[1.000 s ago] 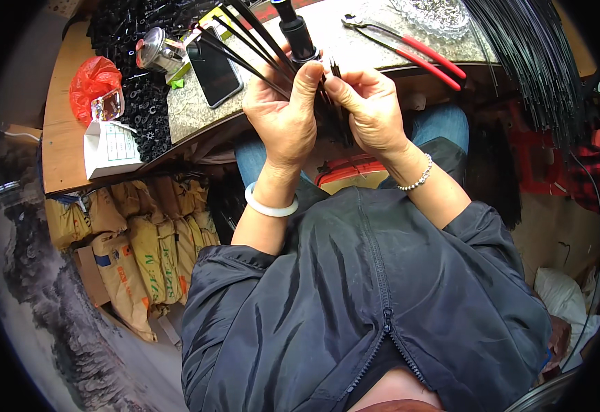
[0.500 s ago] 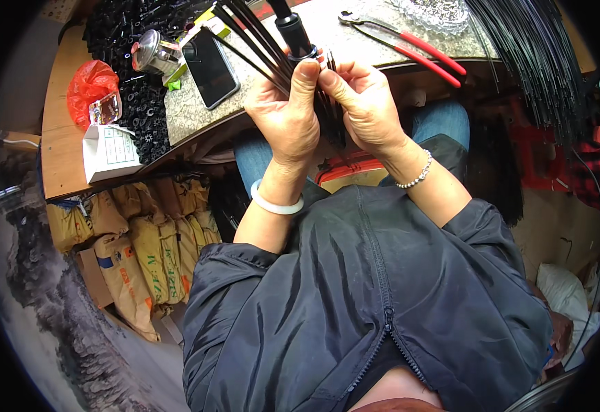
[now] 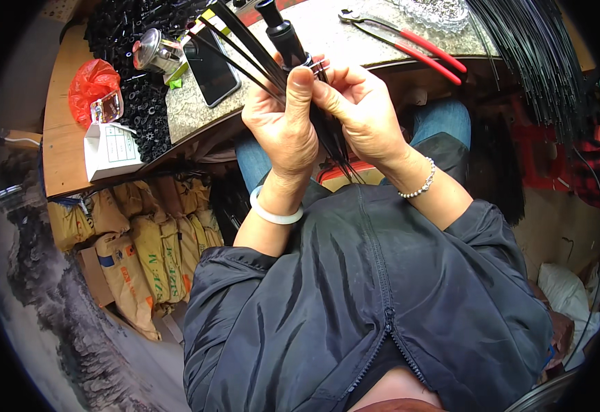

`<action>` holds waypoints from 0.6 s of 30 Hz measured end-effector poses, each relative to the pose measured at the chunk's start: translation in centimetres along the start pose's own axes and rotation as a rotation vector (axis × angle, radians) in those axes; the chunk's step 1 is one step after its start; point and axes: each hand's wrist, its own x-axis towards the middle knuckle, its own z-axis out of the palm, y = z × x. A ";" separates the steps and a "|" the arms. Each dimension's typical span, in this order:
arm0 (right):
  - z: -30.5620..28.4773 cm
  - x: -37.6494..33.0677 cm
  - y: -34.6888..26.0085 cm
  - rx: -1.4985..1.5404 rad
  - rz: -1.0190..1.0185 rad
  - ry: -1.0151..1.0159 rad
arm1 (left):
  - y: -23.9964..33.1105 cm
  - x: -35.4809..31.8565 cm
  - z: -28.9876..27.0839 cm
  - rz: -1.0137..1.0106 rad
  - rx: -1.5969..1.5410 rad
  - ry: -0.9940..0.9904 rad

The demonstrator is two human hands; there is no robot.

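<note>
Above the near edge of the table, both my hands are on a black umbrella frame (image 3: 287, 42), made of a stepped cylindrical part and several thin dark ribs (image 3: 248, 36). My left hand (image 3: 283, 127) is closed round the ribs, its thumb upright against the base of the cylinder. At the collar of that cylinder, my right hand (image 3: 363, 113) pinches with thumb and fingertips; what lies exactly between them is partly hidden. Rib ends (image 3: 334, 147) hang down between my palms, over my lap. The cylinder tilts up and to the left.
Red-handled pliers (image 3: 417, 48) and a clear glass dish (image 3: 441, 14) lie at the back right, by a large bundle of black rods (image 3: 533, 62). Leftward are a phone (image 3: 212, 72), a lidded jar (image 3: 156, 51), small black parts (image 3: 150, 120), a red bag (image 3: 93, 89) and a white box (image 3: 113, 152).
The cylinder has tipped further left and come slightly lower. The ribs have shifted and fanned a little, and their lower ends reach further down between my hands.
</note>
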 end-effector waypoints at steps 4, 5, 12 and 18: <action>-0.8 -0.4 0.9 -0.008 -0.057 -0.024 | -0.5 0.0 -0.4 0.009 0.023 0.030; -1.0 -0.4 1.2 -0.006 -0.056 -0.024 | -0.6 -0.2 -0.4 -0.001 0.015 0.026; -0.2 0.3 1.4 0.062 0.026 0.055 | -0.5 -0.4 -0.7 -0.043 0.005 0.019; -1.4 0.2 1.9 0.119 0.065 -0.008 | -0.8 -0.3 -1.4 -0.066 -0.019 -0.008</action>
